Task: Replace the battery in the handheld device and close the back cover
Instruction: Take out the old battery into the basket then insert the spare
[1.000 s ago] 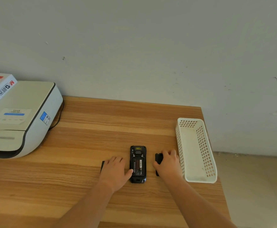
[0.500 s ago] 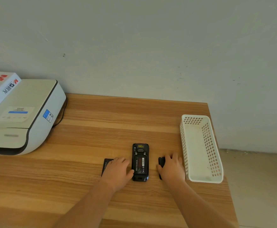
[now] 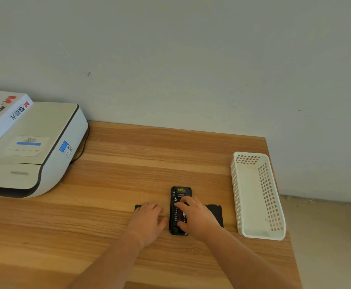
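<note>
Left hand (image 3: 147, 221) flat beside device (image 3: 177, 209), fingers together, steadying. Right hand (image 3: 197, 215) fingers curled onto battery (image 3: 178, 216), apparently seating it. Cover (image 3: 216, 213) aside, ready.

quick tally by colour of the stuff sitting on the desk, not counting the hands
Black: 3, the handheld device, a flat piece on its right, a flat piece under the left hand.
White: 3, basket, printer, box on it.
Total: 6
</note>
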Motion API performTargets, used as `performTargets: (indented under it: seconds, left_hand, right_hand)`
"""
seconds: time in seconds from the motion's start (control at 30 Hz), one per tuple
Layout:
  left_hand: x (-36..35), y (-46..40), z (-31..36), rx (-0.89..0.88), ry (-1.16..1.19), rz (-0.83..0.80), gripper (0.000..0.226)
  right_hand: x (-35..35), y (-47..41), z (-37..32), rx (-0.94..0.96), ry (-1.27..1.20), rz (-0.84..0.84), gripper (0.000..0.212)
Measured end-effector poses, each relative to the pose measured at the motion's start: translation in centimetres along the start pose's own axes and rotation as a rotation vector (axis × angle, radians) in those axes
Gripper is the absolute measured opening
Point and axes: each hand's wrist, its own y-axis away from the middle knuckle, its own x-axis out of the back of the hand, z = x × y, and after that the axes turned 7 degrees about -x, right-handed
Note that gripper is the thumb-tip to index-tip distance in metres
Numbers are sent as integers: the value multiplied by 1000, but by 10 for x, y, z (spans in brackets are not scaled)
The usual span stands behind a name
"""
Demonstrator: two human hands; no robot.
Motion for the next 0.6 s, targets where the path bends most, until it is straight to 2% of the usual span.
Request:
performTargets:
  seconds: [0.13, 0.6]
  left_hand:
    - [-1, 4, -9, -3, 2, 6, 41]
    - [-1, 10, -12, -31, -13, -15, 41]
  right_hand:
    - [-1, -2, -2, 29, 117, -41, 57]
    - [-5, -1, -16, 22, 266, -36, 58]
